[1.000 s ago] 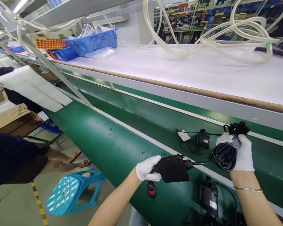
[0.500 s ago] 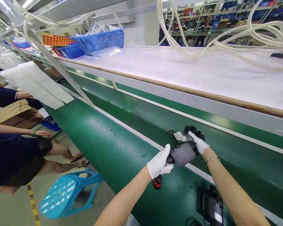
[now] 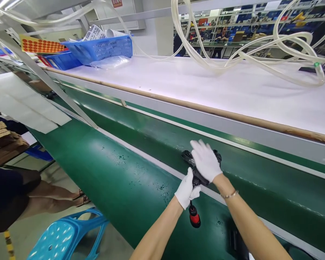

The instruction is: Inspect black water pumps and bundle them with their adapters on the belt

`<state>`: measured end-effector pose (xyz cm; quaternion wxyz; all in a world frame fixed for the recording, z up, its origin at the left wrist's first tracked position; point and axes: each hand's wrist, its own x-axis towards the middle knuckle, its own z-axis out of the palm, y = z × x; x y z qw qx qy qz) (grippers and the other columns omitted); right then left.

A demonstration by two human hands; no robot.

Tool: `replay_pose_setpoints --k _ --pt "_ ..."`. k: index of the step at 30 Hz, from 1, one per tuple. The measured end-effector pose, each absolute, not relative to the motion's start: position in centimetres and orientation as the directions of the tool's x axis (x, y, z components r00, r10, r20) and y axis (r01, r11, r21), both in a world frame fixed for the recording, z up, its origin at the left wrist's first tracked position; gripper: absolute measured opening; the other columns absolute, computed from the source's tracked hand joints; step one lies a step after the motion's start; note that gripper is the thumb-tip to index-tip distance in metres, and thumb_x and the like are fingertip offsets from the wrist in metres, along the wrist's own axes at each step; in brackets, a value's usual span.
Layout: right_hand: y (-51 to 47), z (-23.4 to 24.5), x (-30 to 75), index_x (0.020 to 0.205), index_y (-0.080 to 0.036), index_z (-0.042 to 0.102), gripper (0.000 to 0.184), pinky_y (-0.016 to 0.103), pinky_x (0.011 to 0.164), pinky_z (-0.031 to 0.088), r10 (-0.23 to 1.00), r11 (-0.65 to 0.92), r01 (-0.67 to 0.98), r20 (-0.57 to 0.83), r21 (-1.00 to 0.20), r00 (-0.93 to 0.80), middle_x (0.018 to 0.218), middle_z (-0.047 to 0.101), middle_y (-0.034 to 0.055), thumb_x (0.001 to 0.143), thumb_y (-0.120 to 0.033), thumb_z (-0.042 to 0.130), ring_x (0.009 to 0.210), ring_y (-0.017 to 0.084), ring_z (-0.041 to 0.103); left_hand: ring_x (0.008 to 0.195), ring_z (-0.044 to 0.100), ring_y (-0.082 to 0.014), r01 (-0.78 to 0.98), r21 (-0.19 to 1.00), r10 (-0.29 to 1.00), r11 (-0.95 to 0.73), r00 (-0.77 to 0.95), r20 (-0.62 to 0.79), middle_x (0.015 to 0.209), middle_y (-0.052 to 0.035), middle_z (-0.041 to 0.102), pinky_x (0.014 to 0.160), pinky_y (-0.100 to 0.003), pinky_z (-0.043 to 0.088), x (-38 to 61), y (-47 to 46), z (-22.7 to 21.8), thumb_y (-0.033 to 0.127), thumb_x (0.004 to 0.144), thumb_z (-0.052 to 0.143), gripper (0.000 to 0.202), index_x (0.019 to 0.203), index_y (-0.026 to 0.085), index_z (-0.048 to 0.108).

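One black device [image 3: 201, 178] is pinched between thumb and fingers of the gloved left hand [image 3: 185, 191], over the pale rail [image 3: 148, 156] along the far edge of the green surface [image 3: 108, 177]. Device and black cable bundle [image 3: 187, 157] are partly covered by the gloved right hand [image 3: 206, 161], its fingers outstretched.

Gloved hands, right of centre: two, left hand [image 3: 186, 189] and right hand [image 3: 206, 160]. Bracelet [image 3: 231, 195]: one. Black items [image 3: 202, 178] at the hands: partly hidden, count unclear. Red-and-black piece [image 3: 194, 216], lower right of centre: one. Blue stool [image 3: 59, 234], lower left: one. Perforated basket [image 3: 108, 47], upper left: one. Orange-dotted sheet [image 3: 42, 45], upper left: one.
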<state>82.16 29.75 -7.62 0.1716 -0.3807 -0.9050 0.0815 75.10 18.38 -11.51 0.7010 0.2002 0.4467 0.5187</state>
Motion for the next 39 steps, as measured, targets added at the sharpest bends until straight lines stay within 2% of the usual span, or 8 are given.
replay_pose_setpoints --k 6,10,15,22,25,28,35,39 --pt "28.2 -8.5 81.5 0.154 -0.013 0.046 0.055 0.062 0.124 0.025 0.678 0.735 0.625 0.277 -0.263 -0.681 0.158 0.049 0.0149 0.104 -0.030 0.031 0.152 0.035 0.034 0.029 0.012 -0.0067 -0.506 0.775 0.905 0.378 0.025 -0.425 0.029 0.0115 0.023 0.039 -0.025 0.009 74.1 18.5 -12.3 0.102 0.070 0.031 0.078 0.074 0.025 0.045" --pt "28.4 -9.3 81.4 0.157 -0.011 0.040 0.060 0.058 0.129 0.016 0.756 0.610 0.652 0.084 -0.450 -0.649 0.166 0.037 0.0120 0.104 -0.036 0.026 0.157 0.032 0.022 0.030 0.013 -0.0070 -0.458 0.804 0.909 0.379 0.021 -0.417 0.030 0.0132 0.021 0.040 -0.025 0.010 73.3 18.6 -12.7 0.102 0.070 0.026 0.081 0.079 0.024 0.047" --pt "32.3 -9.4 83.8 0.141 -0.019 0.061 0.065 0.046 0.112 0.049 0.722 0.477 0.637 -0.143 -0.606 -0.677 0.139 0.068 0.0093 0.105 -0.045 0.013 0.131 0.027 0.062 0.030 0.014 -0.0063 -0.335 0.837 0.900 0.432 0.097 -0.425 0.031 0.0118 0.023 0.040 -0.026 0.011 69.2 18.7 -13.2 0.102 0.069 0.031 0.080 0.070 0.024 0.046" --pt "30.2 -9.8 83.8 0.134 -0.021 0.058 0.065 0.043 0.086 0.057 0.690 0.334 0.736 -0.380 -0.589 -0.617 0.120 0.075 0.0127 0.082 -0.059 0.063 0.102 0.033 0.072 0.035 0.021 -0.0069 -0.187 0.889 0.907 0.419 0.043 -0.419 0.035 0.0072 0.028 0.043 -0.029 0.011 63.7 20.0 -13.9 0.091 0.078 0.048 0.071 0.054 0.024 0.040" --pt "29.5 -11.5 82.8 0.125 -0.020 0.060 0.060 0.044 0.089 0.055 0.766 0.239 0.714 -0.325 -0.658 -0.555 0.123 0.073 0.0152 0.086 -0.065 0.048 0.105 0.033 0.069 0.036 0.022 -0.0086 -0.174 0.908 0.917 0.382 -0.051 -0.396 0.037 0.0079 0.028 0.043 -0.028 0.014 62.2 20.1 -13.9 0.088 0.085 0.037 0.074 0.066 0.019 0.057" --pt "29.1 -13.6 82.4 0.115 -0.021 0.062 0.063 0.047 0.092 0.053 0.844 0.154 0.656 -0.246 -0.739 -0.476 0.121 0.072 0.0155 0.087 -0.072 0.037 0.107 0.034 0.068 0.038 0.029 -0.0083 -0.179 0.942 0.953 0.285 -0.052 -0.298 0.050 0.0019 0.052 0.045 -0.028 0.022 60.6 19.4 -13.8 0.083 0.091 0.029 0.084 0.096 0.012 0.073" --pt "28.2 -17.2 82.0 0.108 -0.023 0.063 0.075 0.047 0.087 0.057 0.850 0.073 0.501 -0.208 -0.862 -0.483 0.107 0.075 0.0134 0.079 -0.090 0.043 0.095 0.032 0.069 0.044 0.033 -0.0102 -0.144 0.969 0.979 0.202 0.015 -0.202 0.045 0.0068 0.039 0.051 -0.026 0.031 58.1 17.1 -15.7 0.061 0.097 0.043 0.061 0.117 0.012 0.073" --pt "27.6 -17.4 80.7 0.106 -0.025 0.065 0.068 0.045 0.085 0.059 0.868 0.138 0.501 -0.139 -0.855 -0.477 0.105 0.077 0.0119 0.081 -0.085 0.046 0.095 0.031 0.071 0.057 0.046 -0.0127 -0.090 0.971 0.974 0.224 -0.007 -0.225 0.062 0.0028 0.057 0.058 -0.026 0.040 57.9 16.5 -16.5 0.059 0.088 0.060 0.060 0.133 0.019 0.066"
